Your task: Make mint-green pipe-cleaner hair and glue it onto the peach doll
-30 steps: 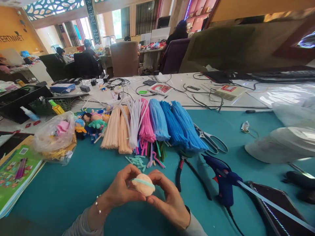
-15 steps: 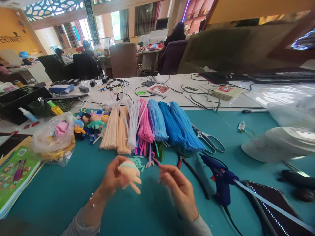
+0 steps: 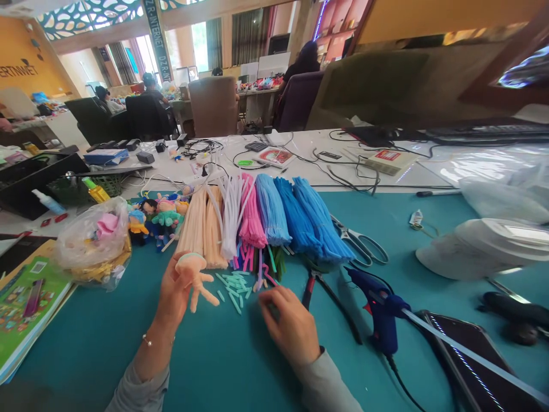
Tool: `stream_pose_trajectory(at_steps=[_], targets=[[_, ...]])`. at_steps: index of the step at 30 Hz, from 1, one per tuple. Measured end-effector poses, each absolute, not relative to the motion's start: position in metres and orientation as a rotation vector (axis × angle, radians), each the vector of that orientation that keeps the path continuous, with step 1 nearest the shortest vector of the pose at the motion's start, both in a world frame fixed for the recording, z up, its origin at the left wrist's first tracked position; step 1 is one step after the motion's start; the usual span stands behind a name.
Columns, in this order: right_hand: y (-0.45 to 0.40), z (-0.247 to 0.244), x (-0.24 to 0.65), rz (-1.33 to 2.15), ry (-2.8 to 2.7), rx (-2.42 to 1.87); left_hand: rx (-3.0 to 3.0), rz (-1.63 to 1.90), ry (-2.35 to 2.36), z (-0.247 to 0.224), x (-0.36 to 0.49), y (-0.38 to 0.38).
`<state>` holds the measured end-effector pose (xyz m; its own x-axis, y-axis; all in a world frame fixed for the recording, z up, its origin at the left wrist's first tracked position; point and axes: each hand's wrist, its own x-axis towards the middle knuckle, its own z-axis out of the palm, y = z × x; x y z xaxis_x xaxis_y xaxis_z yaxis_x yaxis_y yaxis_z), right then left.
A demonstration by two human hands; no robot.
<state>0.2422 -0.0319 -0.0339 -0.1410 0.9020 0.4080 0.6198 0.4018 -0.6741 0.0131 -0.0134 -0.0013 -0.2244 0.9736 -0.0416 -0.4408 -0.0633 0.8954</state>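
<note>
My left hand holds up a peach figure made of fuzzy stems, with thin limbs hanging down and a pale green band on top. My right hand is low over the mat, its fingers curled beside a thin pink stem; whether they grip anything is hidden. Between the hands lie several short mint green pieces. Behind them are bundles of peach, white, pink and blue stems.
Red-handled pliers, scissors and a blue glue gun lie to the right, near a phone. Small dolls and a plastic bag are at left. People sit in the background.
My left hand has moved left with the peach figure, uncovering more mint pieces. My right hand has shifted slightly left, its fingers now more curled and lower.
</note>
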Motion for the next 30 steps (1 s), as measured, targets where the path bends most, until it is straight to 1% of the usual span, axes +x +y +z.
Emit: stream_pose_trajectory(at_steps=[7, 15, 22, 30], targets=[[-0.038, -0.038, 0.217, 0.205, -2.188, -1.240, 0.721, 1.549, 1.026, -0.003, 0.014, -0.010], [-0.030, -0.047, 0.214, 0.023, -2.215, -1.391, 0.721, 1.527, 1.046, 0.001, 0.021, -0.012], [-0.025, -0.047, 0.228, -0.048, -2.175, -1.454, 0.675, 1.497, 0.928, -0.001, 0.023, -0.010], [-0.025, -0.051, 0.229, -0.027, -2.169, -1.484, 0.484, 1.384, 0.757, -0.008, 0.025, -0.012]])
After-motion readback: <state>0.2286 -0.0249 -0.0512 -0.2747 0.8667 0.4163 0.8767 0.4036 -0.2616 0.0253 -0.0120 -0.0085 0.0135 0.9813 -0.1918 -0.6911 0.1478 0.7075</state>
